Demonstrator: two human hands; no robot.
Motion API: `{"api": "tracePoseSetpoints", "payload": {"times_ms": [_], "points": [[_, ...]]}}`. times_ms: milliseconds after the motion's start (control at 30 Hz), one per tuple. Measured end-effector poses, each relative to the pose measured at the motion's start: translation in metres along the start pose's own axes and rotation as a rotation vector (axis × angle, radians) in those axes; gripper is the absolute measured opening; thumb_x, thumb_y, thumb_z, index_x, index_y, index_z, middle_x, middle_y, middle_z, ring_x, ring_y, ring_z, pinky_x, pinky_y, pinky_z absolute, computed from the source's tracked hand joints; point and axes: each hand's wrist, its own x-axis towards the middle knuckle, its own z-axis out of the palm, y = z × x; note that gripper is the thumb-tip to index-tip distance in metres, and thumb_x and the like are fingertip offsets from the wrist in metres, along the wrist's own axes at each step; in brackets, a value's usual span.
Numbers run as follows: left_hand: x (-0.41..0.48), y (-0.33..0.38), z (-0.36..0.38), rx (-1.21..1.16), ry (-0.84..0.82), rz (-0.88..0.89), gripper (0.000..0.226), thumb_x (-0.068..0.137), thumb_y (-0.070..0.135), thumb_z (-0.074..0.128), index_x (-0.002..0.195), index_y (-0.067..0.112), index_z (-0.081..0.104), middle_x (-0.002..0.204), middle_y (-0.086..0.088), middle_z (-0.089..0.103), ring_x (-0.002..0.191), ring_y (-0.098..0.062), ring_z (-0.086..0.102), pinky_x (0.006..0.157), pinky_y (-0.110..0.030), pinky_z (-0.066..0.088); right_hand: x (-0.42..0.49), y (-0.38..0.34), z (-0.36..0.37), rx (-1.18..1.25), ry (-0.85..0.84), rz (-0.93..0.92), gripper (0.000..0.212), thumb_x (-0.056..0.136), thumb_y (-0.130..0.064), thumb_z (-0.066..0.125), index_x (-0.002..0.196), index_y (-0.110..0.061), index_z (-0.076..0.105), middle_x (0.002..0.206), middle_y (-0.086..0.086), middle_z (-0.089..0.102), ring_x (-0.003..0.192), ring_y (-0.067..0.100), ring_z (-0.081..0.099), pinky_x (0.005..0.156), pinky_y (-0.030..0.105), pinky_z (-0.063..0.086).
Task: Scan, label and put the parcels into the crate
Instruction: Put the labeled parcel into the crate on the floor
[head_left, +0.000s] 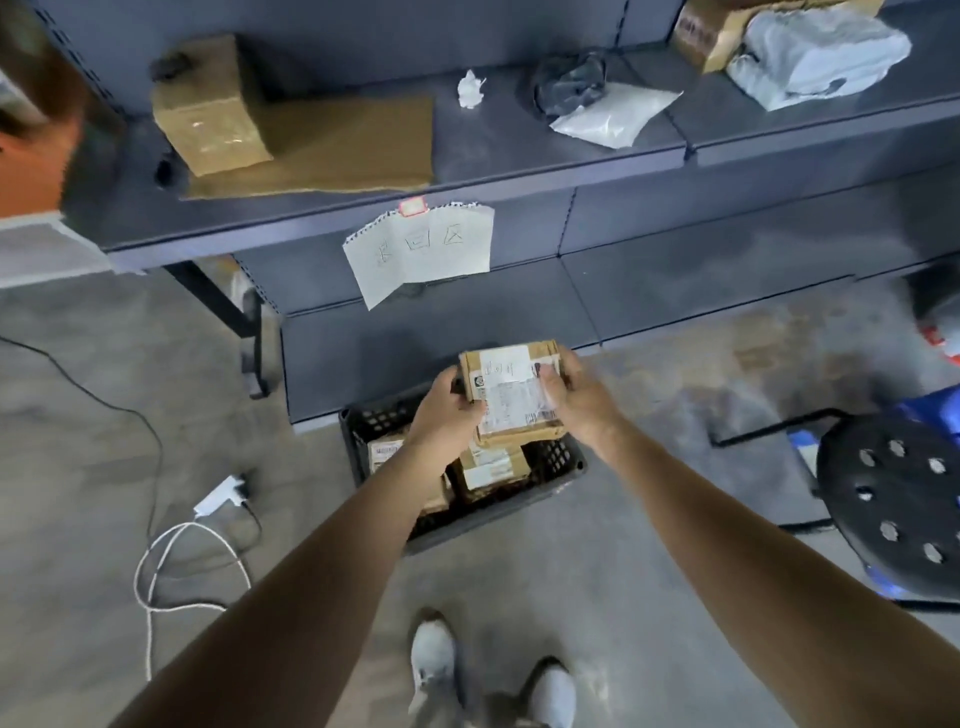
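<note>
Fingers (551, 387) of the left hand (447, 410) and right hand (574, 397) curl round the side edges of a labelled parcel (511, 400), held just above the crate (561, 460) on the floor. Other parcels (488, 467) already lie inside it. This one looks ready to drop in, and a box (208, 114) on the shelf (467, 150) may be left.

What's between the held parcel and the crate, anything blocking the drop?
Nothing visible. The left hand and right hand hold the cardboard parcel above the open black crate. Inside lie other parcels; the space directly beneath the held one is hidden.
</note>
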Motion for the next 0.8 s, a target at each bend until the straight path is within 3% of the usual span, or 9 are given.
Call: {"api": "tracePoseSetpoints", "payload": {"times_ms": [133,267,300,367,433,533,600,733,800], "points": [[0.058,-0.063,0.042,-0.003,0.004,-0.067,0.058,0.094,0.018,0.057,0.147,0.028,0.034,0.124,0.008,0.062,0.086,-0.003,0.062,0.055,-0.019,0.049,0.046,0.076,0.032,-0.001,-0.008,0.014,0.023,0.103,-0.033,0.043,0.126,-0.034,0.048,0.098,-0.017,0.062,0.082,-0.009,0.061,0.056,0.005,0.046],[0.103,-0.13,0.077,0.029,0.029,-0.107,0.06,0.093,0.021,0.059,0.146,0.03,0.033,0.131,0.007,0.059,0.075,0.003,0.059,0.051,-0.016,0.048,0.081,0.15,0.067,-0.056,-0.035,0.065,0.035,0.102,-0.044,0.041,0.13,-0.025,0.05,0.107,-0.01,0.063,0.099,0.012,0.063,0.083,0.026,0.05],[0.116,-0.145,0.085,0.039,0.029,-0.121,0.062,0.092,0.022,0.059,0.148,0.028,0.031,0.132,0.006,0.059,0.073,0.003,0.058,0.051,-0.015,0.047,0.09,0.169,0.077,-0.062,-0.046,0.083,0.036,0.102,-0.045,0.04,0.129,-0.025,0.05,0.106,-0.011,0.062,0.097,0.01,0.063,0.083,0.021,0.048],[0.142,-0.177,0.098,0.059,0.027,-0.151,0.067,0.091,0.022,0.059,0.15,0.026,0.027,0.136,0.002,0.057,0.068,0.003,0.057,0.051,-0.012,0.047,0.106,0.203,0.096,-0.067,-0.067,0.117,0.033,0.102,-0.046,0.039,0.128,-0.029,0.05,0.101,-0.014,0.061,0.084,-0.005,0.058,0.066,0.0,0.039],[0.162,-0.203,0.108,0.066,0.027,-0.166,0.071,0.091,0.024,0.059,0.152,0.026,0.022,0.139,0.0,0.054,0.063,0.002,0.053,0.049,-0.01,0.045,0.12,0.23,0.113,-0.051,-0.081,0.122,0.034,0.102,-0.045,0.039,0.13,-0.03,0.05,0.104,-0.012,0.063,0.08,-0.012,0.053,0.058,-0.001,0.038],[0.183,-0.232,0.118,0.063,0.043,-0.191,0.077,0.091,0.029,0.06,0.153,0.03,0.015,0.139,0.001,0.052,0.06,0.0,0.053,0.045,-0.01,0.044,0.141,0.258,0.132,-0.027,-0.12,0.123,0.042,0.102,-0.048,0.035,0.138,-0.03,0.045,0.117,-0.01,0.064,0.101,0.006,0.062,0.085,0.018,0.046],[0.193,-0.244,0.124,0.069,0.046,-0.207,0.079,0.09,0.029,0.062,0.153,0.031,0.014,0.14,0.002,0.051,0.063,-0.001,0.055,0.044,-0.011,0.046,0.151,0.271,0.141,-0.022,-0.143,0.127,0.046,0.102,-0.05,0.032,0.144,-0.032,0.039,0.124,-0.01,0.061,0.114,0.014,0.058,0.097,0.031,0.043],[0.207,-0.258,0.133,0.072,0.038,-0.216,0.075,0.087,0.026,0.067,0.149,0.027,0.024,0.131,0.004,0.058,0.075,0.001,0.057,0.045,-0.008,0.04,0.158,0.285,0.152,-0.013,-0.195,0.14,0.051,0.102,-0.052,0.029,0.149,-0.034,0.03,0.133,-0.007,0.058,0.12,0.017,0.056,0.102,0.035,0.041],[0.208,-0.259,0.132,0.082,0.051,-0.229,0.077,0.085,0.029,0.07,0.148,0.026,0.025,0.132,0.002,0.058,0.089,-0.005,0.06,0.054,-0.014,0.044,0.159,0.285,0.154,-0.016,-0.196,0.151,0.053,0.102,-0.052,0.029,0.15,-0.031,0.029,0.134,-0.004,0.058,0.122,0.019,0.056,0.102,0.036,0.042]]}}
